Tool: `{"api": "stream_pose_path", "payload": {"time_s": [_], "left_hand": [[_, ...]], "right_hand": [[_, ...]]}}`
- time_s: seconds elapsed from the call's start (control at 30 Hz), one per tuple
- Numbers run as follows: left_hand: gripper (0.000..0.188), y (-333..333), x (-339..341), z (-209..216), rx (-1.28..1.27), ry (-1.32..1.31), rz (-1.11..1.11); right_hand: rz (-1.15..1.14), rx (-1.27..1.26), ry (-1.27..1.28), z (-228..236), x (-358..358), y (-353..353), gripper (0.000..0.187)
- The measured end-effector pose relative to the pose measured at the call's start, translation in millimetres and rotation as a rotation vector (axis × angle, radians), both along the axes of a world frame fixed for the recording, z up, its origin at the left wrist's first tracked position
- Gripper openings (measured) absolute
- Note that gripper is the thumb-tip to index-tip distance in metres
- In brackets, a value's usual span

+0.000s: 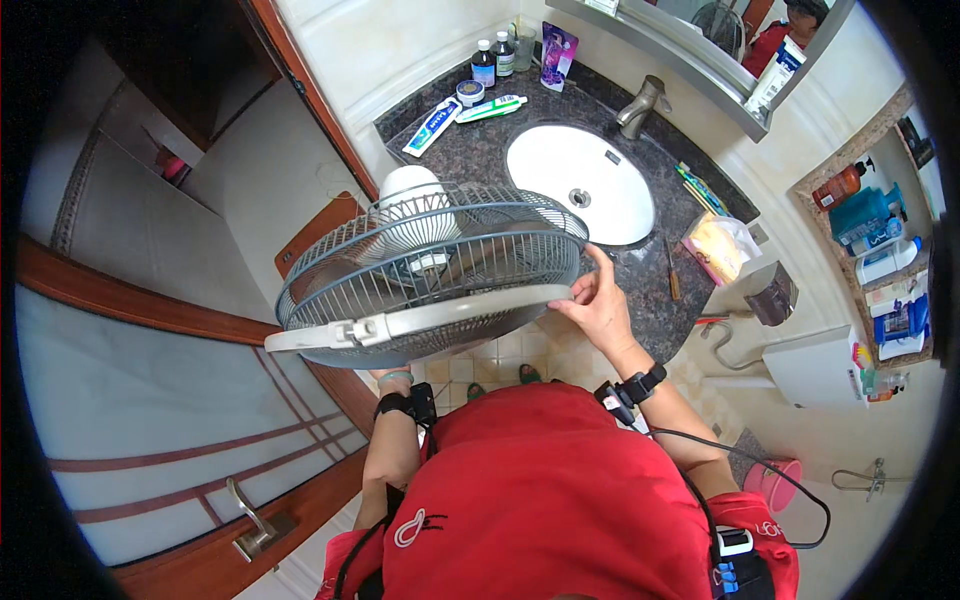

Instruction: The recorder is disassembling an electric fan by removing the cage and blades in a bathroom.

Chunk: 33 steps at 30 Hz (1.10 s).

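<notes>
An electric fan (430,270) with a grey wire cage, a white motor housing (410,190) and a pale rim band (450,308) is tilted in front of me, beside the washbasin. A small clip (358,331) sits on the band. My right hand (600,305) grips the cage's right edge, thumb at the band and index finger against the wires farther back. My left hand (394,376) is beneath the near left side of the fan, its fingers hidden by the cage. On the dark counter, a screwdriver (674,271) lies to the right.
The white basin (580,185) and tap (642,106) are beyond the fan. Toothpaste tubes (432,127), bottles (483,66), toothbrushes (702,190) and a tissue pack (718,250) occupy the counter. A glass-panelled door (180,390) stands at left, a mirror cabinet (690,60) at upper right.
</notes>
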<state>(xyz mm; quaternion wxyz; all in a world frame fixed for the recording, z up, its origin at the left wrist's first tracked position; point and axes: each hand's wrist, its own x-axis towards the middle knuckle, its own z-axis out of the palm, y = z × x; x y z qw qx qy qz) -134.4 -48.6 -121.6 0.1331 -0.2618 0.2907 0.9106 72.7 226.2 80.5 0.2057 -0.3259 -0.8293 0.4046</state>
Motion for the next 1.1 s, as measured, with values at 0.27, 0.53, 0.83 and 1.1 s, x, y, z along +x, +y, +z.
{"api": "stream_pose_path", "payload": {"time_s": [0.27, 0.53, 0.83, 1.1], "left_hand": [[0.047, 5, 3, 8, 0.020, -0.020, 0.035], [0.044, -24, 12, -35, 0.021, -0.249, 0.106], [0.042, -78, 27, -127, 0.217, -0.346, -0.032], [0.037, -74, 74, -51, 0.014, -0.300, -0.122]], "right_hand": [[0.107, 0.106, -0.104, 17, -1, 18, 0.078], [0.242, 0.322, -0.005, 15, 8, 8, 0.072], [0.438, 0.010, -0.028, 54, 11, -30, 0.064], [0.524, -0.051, -0.064, 75, 18, -49, 0.043]]}}
